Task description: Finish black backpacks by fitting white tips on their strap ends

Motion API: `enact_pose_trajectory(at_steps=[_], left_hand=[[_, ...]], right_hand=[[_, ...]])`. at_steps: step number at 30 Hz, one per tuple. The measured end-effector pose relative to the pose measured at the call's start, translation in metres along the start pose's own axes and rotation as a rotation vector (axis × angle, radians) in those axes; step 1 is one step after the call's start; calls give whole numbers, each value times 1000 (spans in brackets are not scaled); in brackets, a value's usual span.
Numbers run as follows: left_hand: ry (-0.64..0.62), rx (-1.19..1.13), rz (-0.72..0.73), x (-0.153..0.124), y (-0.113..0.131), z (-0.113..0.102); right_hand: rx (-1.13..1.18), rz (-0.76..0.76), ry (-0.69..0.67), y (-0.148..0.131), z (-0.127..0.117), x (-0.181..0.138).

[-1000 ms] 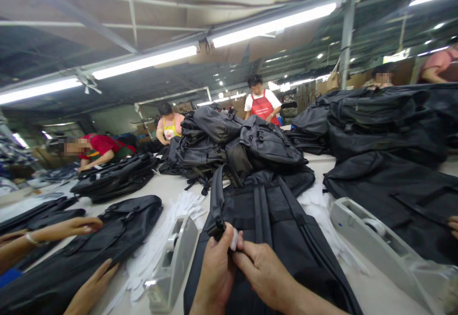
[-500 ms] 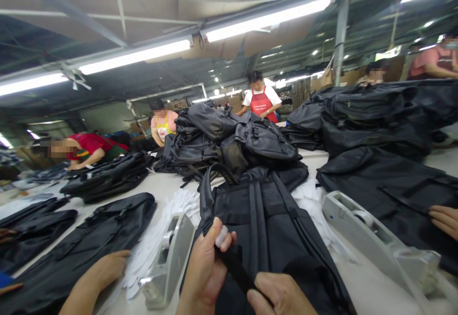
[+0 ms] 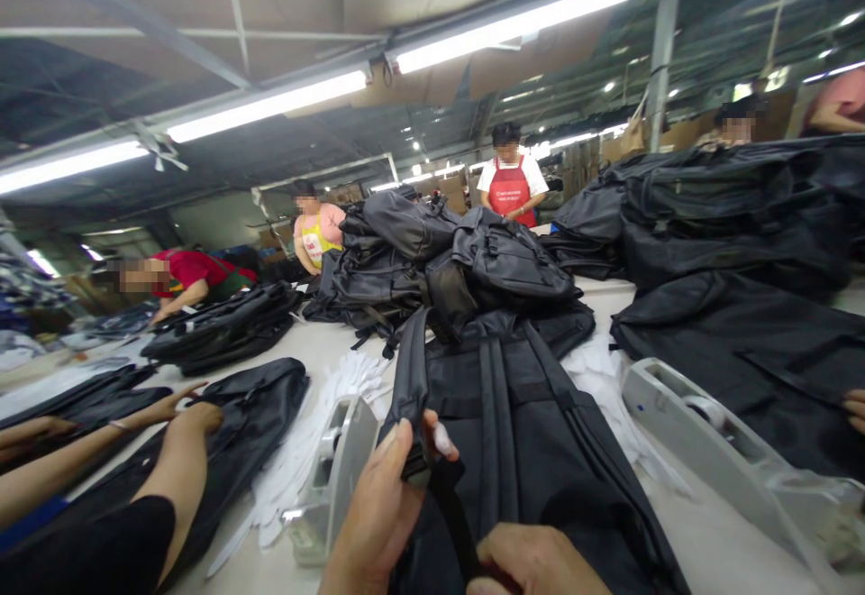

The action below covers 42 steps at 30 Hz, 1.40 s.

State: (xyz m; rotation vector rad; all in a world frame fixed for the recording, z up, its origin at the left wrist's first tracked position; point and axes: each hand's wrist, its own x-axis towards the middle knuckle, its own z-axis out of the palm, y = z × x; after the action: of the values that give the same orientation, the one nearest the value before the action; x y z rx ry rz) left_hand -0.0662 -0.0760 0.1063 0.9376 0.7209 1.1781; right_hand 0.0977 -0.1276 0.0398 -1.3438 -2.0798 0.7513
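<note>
The person's left hand (image 3: 378, 514) is closed around a black woven strap (image 3: 442, 505), with the thumb on top of it near a small white piece (image 3: 441, 438) that sits at the fingertip; what the piece is cannot be told. The right hand (image 3: 533, 563) is at the bottom edge of the view, also closed on the same strap lower down, so the strap runs tight between the two hands. The strap belongs to a flat black fabric backpack (image 3: 520, 433) that lies on the pale counter (image 3: 709, 541) directly in front of the person, with its padded shoulder strap (image 3: 412, 365) rising up from the left hand.

Just left of the backpack stands a grey plastic tape dispenser (image 3: 331, 487), and beside it lie white sheets of thin paper (image 3: 297, 460). A second, longer grey tape dispenser (image 3: 716, 442) lies to the right of the backpack. Behind the backpack there is a heap of black backpacks (image 3: 446, 261), and a larger dark pile (image 3: 730, 207) is on the right.

On the left, another worker's arms (image 3: 168, 451) reach over a flat black bag (image 3: 236, 424). Fingers of a further person (image 3: 857, 410) show at the right edge. Across the counter stands a person in a red apron (image 3: 512, 187).
</note>
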Motion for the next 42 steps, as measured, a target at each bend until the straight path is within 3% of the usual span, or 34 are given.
enact_pose_trajectory(at_steps=[4, 5, 8, 10, 12, 15, 17, 20, 24, 26, 29, 32, 35, 39, 42], left_hand=[[-25, 238, -40, 7, 7, 0], [-55, 285, -43, 10, 9, 2], [-225, 373, -33, 14, 10, 12], [-326, 353, -21, 14, 6, 12], [-355, 368, -36, 11, -1, 3], [-290, 512, -98, 5, -10, -25], [-232, 561, -131, -1, -13, -47], [-153, 535, -170, -10, -14, -71], [-102, 560, -120, -16, -21, -80], [-55, 563, -92, -14, -29, -81], [114, 576, -43, -6, -45, -82], [243, 725, -21, 3, -60, -84], [271, 896, 18, 5, -67, -85], [315, 1035, 332, -13, -67, -81], [259, 1089, 398, -39, -69, -74]], right_hand=[[259, -9, 294, -16, -46, 28], [339, -16, 292, -21, -54, 39], [633, -10, -7, -36, -62, 77], [843, 57, -18, -45, -59, 99], [1050, 71, 154, -51, -57, 120], [1267, 10, 372, -53, -68, 152], [1259, 3, 433, -50, -79, 175], [1069, 36, 467, -40, -84, 206], [870, 134, 437, -16, -60, 225], [740, 207, 411, 3, -46, 221], [510, 310, 353, 36, -39, 207], [308, 353, 283, 58, -55, 192], [170, 310, 231, 61, -85, 165], [4, 84, 65, 43, -113, 89], [-150, -50, -115, 23, -101, 19]])
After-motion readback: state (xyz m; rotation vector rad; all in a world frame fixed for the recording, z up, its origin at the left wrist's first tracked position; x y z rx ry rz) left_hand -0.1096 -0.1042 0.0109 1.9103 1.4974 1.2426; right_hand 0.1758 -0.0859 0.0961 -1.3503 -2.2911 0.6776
